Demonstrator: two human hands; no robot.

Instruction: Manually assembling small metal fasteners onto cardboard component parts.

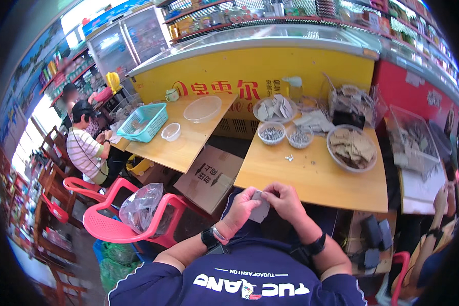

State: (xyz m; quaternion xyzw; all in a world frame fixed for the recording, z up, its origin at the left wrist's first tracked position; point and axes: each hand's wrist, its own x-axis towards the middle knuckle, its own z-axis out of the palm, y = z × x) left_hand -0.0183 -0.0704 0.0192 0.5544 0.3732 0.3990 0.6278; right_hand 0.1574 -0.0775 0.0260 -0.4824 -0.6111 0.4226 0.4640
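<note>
Just off the near edge of the wooden table (311,178), my left hand (241,208) is closed on a small flat grey piece (260,211). My right hand (284,198) pinches at the upper edge of the same piece, its fingertips close to my left thumb. Whether a tiny part sits between those fingertips is too small to tell. Farther up the table stand two small tubs of shiny metal bits, a left one (271,133) and a right one (299,136). A few loose metal bits (289,158) lie in front of them.
Bowls of grey pieces (275,108) and brown pieces (351,148) stand on the table. At left are a second table (188,148) with a turquoise basket (144,122), a pink chair (107,224) with a plastic bag, and a cardboard box (209,176). People sit at far left and right.
</note>
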